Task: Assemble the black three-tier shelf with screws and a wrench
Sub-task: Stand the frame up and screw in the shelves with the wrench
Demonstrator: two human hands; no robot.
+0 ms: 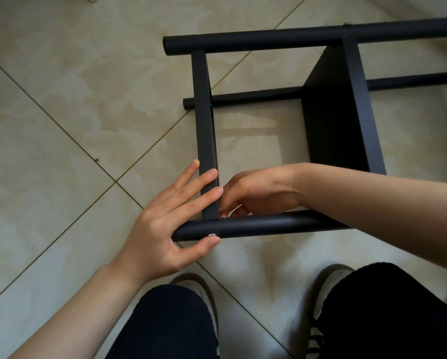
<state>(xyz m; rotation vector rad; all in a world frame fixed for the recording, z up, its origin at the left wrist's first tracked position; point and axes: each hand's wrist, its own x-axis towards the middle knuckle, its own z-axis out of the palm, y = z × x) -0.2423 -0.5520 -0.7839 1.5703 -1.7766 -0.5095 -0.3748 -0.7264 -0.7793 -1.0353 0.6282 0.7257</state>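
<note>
The black shelf lies on its side on the tiled floor. Its end panel [204, 120] stands on edge between the far tube leg [294, 38] and the near tube leg [263, 225]. A silver screw head [212, 235] shows on the near leg where the panel meets it. My left hand [170, 221] lies with straight fingers across the panel's lower end, thumb tip touching the leg just under the screw. My right hand [256, 193] reaches inside the frame behind that joint with its fingers curled; what they hold is hidden. A second panel [346, 112] stands further right.
A third tube leg [243, 98] runs along the floor inside the frame. My knees in dark trousers [170, 325] and my shoes [331, 283] are just below the near leg. Beige floor tiles [61, 125] spread out to the left.
</note>
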